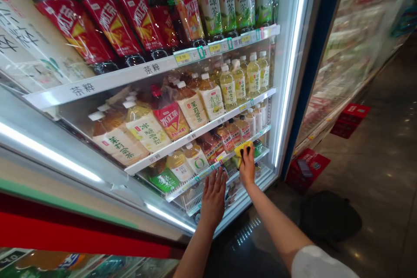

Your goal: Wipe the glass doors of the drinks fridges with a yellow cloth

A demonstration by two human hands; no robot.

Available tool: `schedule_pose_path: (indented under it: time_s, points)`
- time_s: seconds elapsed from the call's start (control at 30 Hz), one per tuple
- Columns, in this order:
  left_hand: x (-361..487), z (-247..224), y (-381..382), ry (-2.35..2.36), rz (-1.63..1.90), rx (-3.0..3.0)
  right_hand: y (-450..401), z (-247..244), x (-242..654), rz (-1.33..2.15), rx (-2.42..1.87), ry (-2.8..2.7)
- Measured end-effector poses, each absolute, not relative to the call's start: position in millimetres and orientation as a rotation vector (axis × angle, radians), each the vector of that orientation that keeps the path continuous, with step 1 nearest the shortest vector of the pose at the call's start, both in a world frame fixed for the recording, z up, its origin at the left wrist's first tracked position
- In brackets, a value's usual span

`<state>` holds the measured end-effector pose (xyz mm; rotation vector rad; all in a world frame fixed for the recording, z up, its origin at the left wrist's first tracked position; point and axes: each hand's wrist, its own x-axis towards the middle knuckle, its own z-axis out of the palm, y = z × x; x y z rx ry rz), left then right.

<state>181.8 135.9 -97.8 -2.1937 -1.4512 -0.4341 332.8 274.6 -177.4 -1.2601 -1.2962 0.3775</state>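
Yellow cloth [239, 151] sits right of and below the centre of the frame, and from my remote seat I see the right hand [248, 168] closed around it, fingertips bunched over the cloth at a low shelf edge [211, 169]. The left hand [213, 195] is open and empty, fingers stretched out, just beside it at lower centre; I can't tell whether its palm touches anything, nor whether glass lies between the hands and the drinks. Just above the cloth stand small dark-capped bottles [233, 131]; a bottle with a green ring on its label [197, 160] is up and left of the left hand. If nothing shields them, I judge a hard shove inward could topple those small bottles, and a fold catching on the edge could pull a price tag loose. A loose pinch might also let the cloth slip.
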Motion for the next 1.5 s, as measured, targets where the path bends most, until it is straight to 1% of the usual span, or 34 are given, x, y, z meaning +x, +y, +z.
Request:
schedule_pose_path:
  time_s: [0.1, 0.17, 0.37, 0.47, 0.57, 0.7, 0.77, 0.93, 1.13, 1.27, 1.43, 1.5]
  points:
    - [199.3, -106.9, 142.5, -1.483, -0.441, -2.167, 304.7, -181.6, 372.8, 0.339, -1.353, -1.156]
    - [214.3, -114.3, 148.8, -1.514, -0.437, -2.164, 311.1, -185.2, 383.7, 0.338, -1.361, -1.161]
    - [257.1, -133.2, 178.7, -1.536, -0.431, -2.150, 313.6, -194.9, 419.1, 0.308, -1.082, -1.578]
    - [272.3, -138.7, 195.5, -1.546, -0.435, -2.103, 329.0, -197.3, 446.5, 0.247, -1.053, -1.602]
    - [286.0, -140.7, 209.4, -1.566, -0.457, -2.041, 336.2, -197.9, 455.7, 0.210, -1.038, -1.631]
    - [298.6, -139.5, 223.4, -1.564, -0.492, -1.974, 344.0, -194.9, 465.6, 0.026, -0.861, -1.842]
    - [300.1, -139.7, 229.6, -1.550, -0.497, -1.955, 353.3, -194.7, 476.1, -0.035, -0.810, -1.850]
    - [292.5, -149.0, 247.8, -1.466, -0.508, -1.916, 358.9, -209.1, 474.5, -0.027, -0.972, -1.627]
    - [280.3, -165.2, 267.9, -1.357, -0.493, -1.837, 371.4, -218.5, 471.5, -0.153, -0.764, -1.787]
    - [275.4, -165.1, 274.8, -1.347, -0.524, -1.834, 386.5, -221.3, 481.6, -0.172, -0.986, -1.541]
    - [272.8, -159.7, 282.9, -1.206, -0.562, -1.786, 402.3, -229.8, 489.5, -0.339, -0.763, -1.747]
    - [272.5, -160.3, 287.4, -1.174, -0.567, -1.758, 420.7, -232.6, 505.4, -0.362, -0.850, -1.614]
